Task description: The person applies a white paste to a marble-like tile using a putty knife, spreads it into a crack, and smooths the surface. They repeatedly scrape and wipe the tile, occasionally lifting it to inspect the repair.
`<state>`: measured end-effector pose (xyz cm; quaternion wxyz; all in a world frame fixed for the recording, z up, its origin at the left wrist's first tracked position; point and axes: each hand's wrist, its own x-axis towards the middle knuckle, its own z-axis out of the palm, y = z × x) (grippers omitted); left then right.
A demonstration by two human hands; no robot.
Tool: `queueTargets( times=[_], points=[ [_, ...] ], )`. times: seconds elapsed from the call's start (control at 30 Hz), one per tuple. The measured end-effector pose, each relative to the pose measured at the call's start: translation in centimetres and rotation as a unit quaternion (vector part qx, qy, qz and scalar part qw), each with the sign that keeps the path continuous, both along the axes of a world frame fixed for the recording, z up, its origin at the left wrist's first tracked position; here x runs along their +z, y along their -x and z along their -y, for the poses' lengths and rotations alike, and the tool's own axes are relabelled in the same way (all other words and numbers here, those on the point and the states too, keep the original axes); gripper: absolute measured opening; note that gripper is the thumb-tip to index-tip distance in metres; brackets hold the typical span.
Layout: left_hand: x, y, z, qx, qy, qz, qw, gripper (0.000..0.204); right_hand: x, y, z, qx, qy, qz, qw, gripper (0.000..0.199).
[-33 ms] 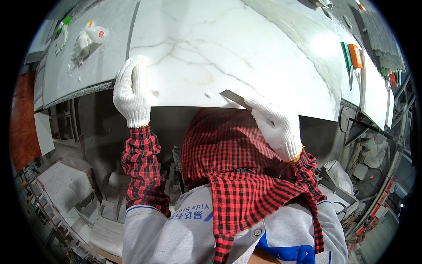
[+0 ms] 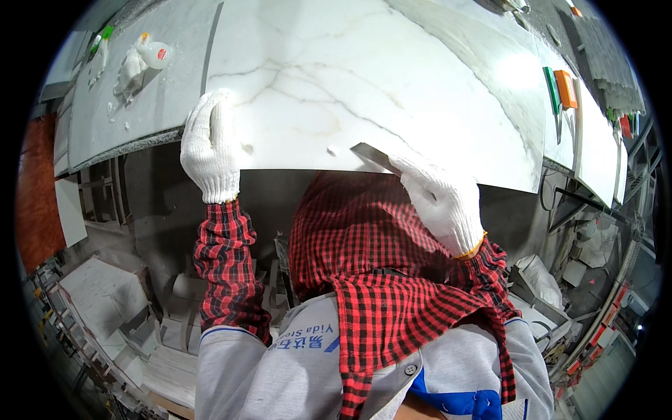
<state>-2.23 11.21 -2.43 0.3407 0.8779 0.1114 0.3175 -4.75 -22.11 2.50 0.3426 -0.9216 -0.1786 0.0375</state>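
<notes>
A large white marble-look slab (image 2: 315,77) with grey and tan veins lies before me. My left hand (image 2: 210,147), in a white knit glove, is closed over the slab's left front corner, its fingertips partly hidden. In my right hand (image 2: 439,203), also gloved, is a flat grey blade (image 2: 373,155). The glove hides the blade's rear end. Its front end angles up and left across the slab's front edge. A small white chip (image 2: 332,150) lies on the slab left of the blade.
At left, a white bottle (image 2: 154,54) and a crumpled white cloth (image 2: 130,75) lie on another slab (image 2: 171,91). On the right are a green strip-like object (image 2: 551,89) and an orange block (image 2: 565,89). A pale box-like piece (image 2: 105,297) stands low at left.
My right hand has shifted very slightly to the right. Everything else looks the same.
</notes>
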Motion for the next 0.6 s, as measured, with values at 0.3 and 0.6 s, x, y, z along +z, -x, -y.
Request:
queueTargets(
  times=[0.3, 0.6],
  points=[
    [0.1, 0.0, 0.1, 0.0, -0.005, 0.007, 1.0, 0.017, 0.9, -1.1, 0.1, 0.093, 0.063, 0.004, 0.994, 0.038],
    [-0.1, 0.0, 0.0, -0.002, -0.005, 0.002, 1.0, 0.016, 2.7, -2.1, -2.8, 0.172, 0.206, -0.061, 0.961, 0.034]
  ],
)
